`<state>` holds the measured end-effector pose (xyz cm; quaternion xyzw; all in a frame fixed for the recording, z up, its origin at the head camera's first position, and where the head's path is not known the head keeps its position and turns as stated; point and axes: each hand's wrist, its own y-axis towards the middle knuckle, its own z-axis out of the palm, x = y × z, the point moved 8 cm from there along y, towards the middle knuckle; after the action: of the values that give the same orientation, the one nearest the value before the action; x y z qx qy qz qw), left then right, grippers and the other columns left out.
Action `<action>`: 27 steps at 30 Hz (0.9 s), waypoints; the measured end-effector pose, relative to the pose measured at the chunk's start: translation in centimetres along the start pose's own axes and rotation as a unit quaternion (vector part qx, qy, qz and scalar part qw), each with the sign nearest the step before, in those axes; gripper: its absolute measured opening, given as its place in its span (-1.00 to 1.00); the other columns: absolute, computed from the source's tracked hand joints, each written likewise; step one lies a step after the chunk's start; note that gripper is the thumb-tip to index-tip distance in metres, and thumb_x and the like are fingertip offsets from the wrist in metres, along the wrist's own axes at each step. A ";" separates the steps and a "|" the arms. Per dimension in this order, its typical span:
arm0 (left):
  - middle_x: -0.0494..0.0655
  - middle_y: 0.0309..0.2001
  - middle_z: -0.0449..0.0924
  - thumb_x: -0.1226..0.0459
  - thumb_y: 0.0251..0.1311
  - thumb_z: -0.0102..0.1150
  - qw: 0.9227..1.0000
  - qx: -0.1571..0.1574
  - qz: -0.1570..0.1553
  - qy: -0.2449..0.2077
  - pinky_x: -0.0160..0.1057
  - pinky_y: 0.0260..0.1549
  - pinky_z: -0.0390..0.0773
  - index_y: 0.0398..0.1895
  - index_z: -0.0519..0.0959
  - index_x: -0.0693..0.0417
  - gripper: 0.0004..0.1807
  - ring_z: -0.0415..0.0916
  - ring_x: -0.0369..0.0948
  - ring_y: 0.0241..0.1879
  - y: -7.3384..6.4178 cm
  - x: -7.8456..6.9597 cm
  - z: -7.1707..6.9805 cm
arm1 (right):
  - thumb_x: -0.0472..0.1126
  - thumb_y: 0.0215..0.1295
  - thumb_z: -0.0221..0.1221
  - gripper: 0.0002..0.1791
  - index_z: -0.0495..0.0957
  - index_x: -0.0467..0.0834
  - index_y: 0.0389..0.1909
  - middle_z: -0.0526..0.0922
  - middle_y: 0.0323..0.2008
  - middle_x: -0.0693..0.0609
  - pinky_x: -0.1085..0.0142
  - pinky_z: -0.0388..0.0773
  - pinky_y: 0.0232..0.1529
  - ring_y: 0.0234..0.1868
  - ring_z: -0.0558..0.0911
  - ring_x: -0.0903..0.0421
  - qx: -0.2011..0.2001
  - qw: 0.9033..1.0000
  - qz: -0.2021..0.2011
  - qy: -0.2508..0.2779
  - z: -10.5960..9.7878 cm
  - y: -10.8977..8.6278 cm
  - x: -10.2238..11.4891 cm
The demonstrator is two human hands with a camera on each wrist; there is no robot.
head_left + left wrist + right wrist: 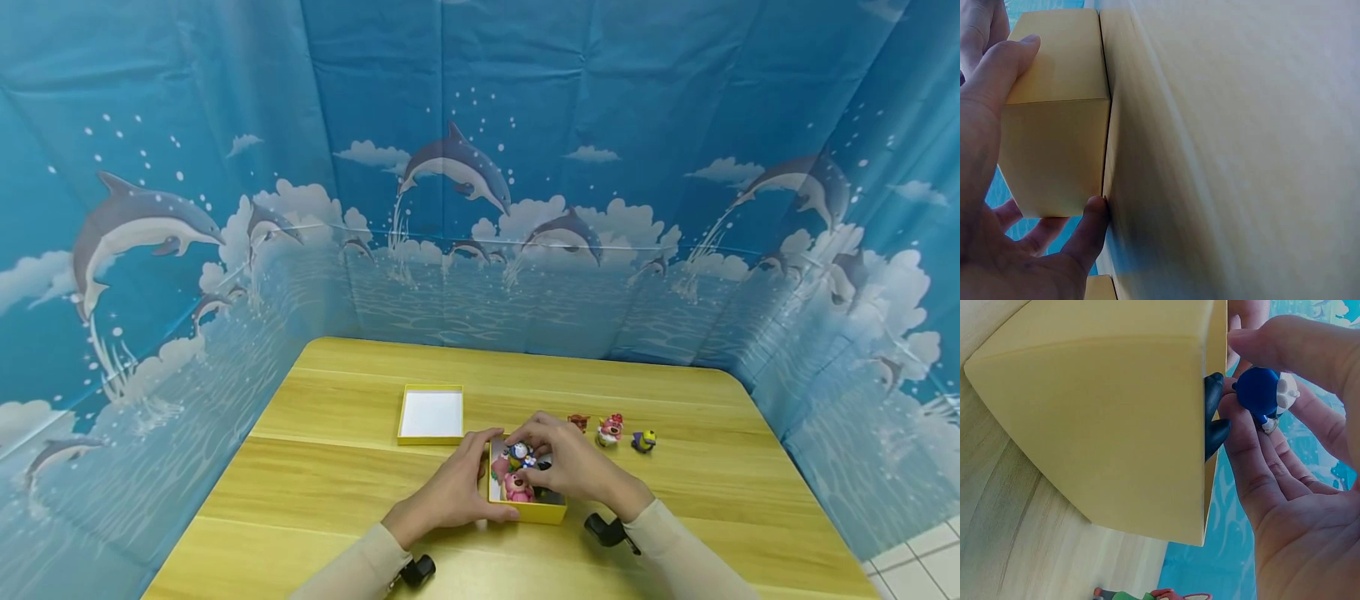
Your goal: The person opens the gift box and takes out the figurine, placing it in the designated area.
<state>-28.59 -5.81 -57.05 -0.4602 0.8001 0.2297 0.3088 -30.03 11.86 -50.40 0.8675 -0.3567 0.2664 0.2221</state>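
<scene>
And here's the dolphin curtain (517, 50), cut off up top; below it the wooden table (337, 425), near edge out of frame. Left hand (453, 487) clasps the yellow box (540, 512), thumb along the front. Right hand (570, 458) arches over, blocking part of the inside, pinching the blue-and-white toy (1257, 390) at the opening! One dark thing (1213, 415) pokes out, mostly hidden.

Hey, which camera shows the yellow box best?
The head view: it looks down into the box, at its toys. The left wrist view shows only its outside; the right wrist view, mostly its outside.
</scene>
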 end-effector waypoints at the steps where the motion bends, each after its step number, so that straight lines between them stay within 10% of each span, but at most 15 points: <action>1: 0.00 0.70 0.34 -0.42 0.17 0.69 1.000 -0.001 0.000 0.000 0.15 0.52 0.68 0.92 0.09 -0.16 0.42 0.56 -0.05 0.54 0.0 0.0 0.0 | -0.26 0.49 0.57 -0.55 0.78 -0.03 0.33 0.74 0.18 0.08 0.25 0.87 0.15 0.09 0.80 0.15 -0.003 1.000 0.002 -0.002 -0.1 -0.1 0.0; 27: -0.01 0.61 0.41 -0.39 0.14 0.73 1.000 -0.003 -0.002 -0.013 0.10 0.48 0.69 0.91 0.10 -0.18 0.42 0.59 -0.15 0.41 -0.1 0.0 -0.2 | -0.20 0.57 0.53 -0.80 0.85 -0.02 0.12 0.84 0.02 0.10 0.18 0.92 0.02 -0.10 0.79 0.24 -0.124 0.992 -0.001 0.000 -2.2 -1.1 -0.6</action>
<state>-28.60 -5.96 -56.93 -0.4595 0.7948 0.2370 0.3180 -30.28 14.11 -49.35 0.8336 -0.3860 0.2194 0.3286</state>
